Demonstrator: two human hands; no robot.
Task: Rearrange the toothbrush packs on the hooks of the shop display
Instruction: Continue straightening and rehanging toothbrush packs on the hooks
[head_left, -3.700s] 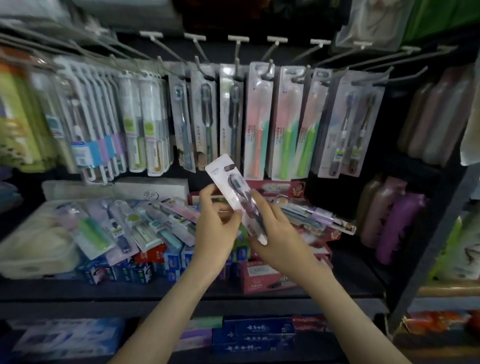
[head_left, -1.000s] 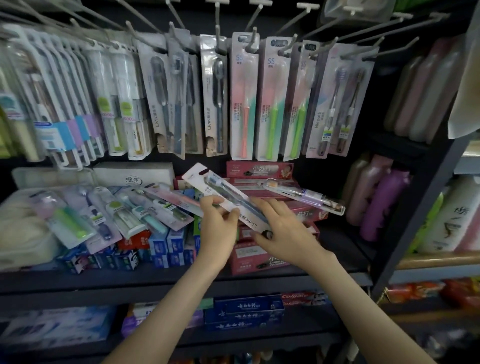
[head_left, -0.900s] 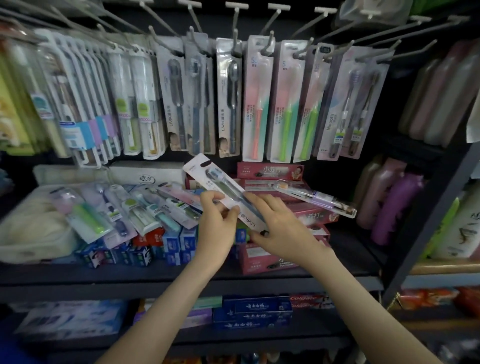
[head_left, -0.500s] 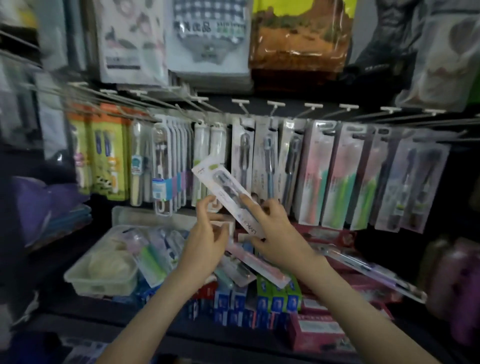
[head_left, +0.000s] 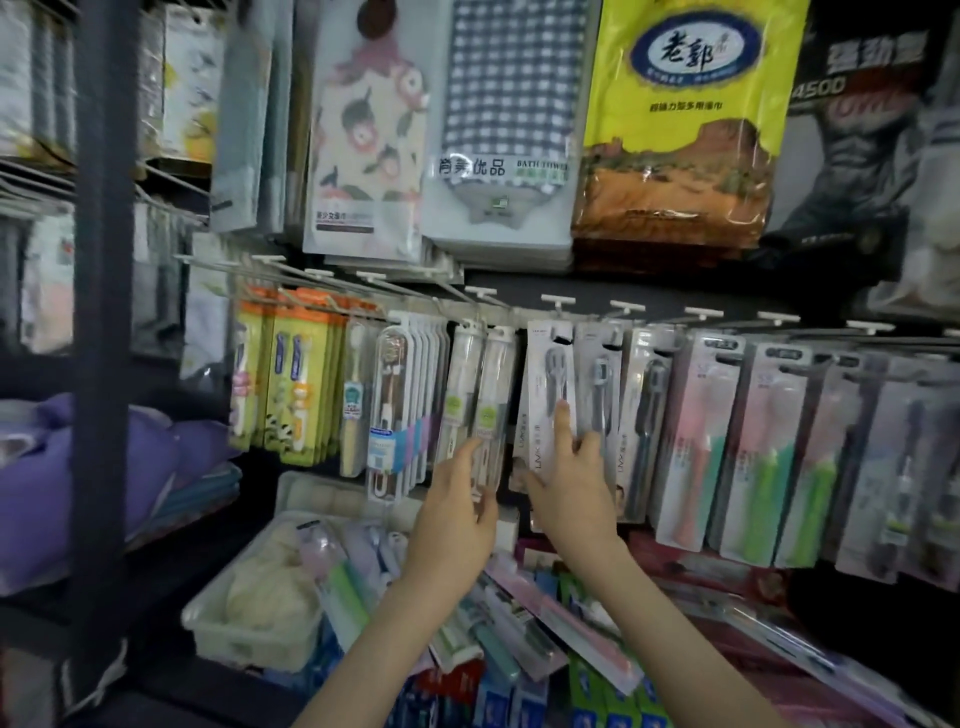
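A grey toothbrush pack (head_left: 543, 415) with LMK lettering stands upright against the row of hanging packs. My right hand (head_left: 571, 483) grips its lower part, with the index finger stretched up its front. The pack's hang hole sits at a white-tipped hook (head_left: 557, 301). My left hand (head_left: 457, 514) is beside it, fingers fairly straight against the lower end of a clear-cased toothbrush pack (head_left: 488, 410). More grey packs (head_left: 644, 415) and pink and green packs (head_left: 727, 447) hang to the right.
Yellow and orange packs (head_left: 291, 384) hang at the left. Loose toothbrush packs (head_left: 519, 623) lie on the shelf below, beside a clear tub (head_left: 249, 623). Towel packs (head_left: 498, 130) hang above. A dark upright post (head_left: 101, 312) stands at the left.
Both hands have risen from the shelf to the hook row. The grey pack has turned from slanted to upright. My left hand has left it for the clear-cased pack. The view has tilted up.
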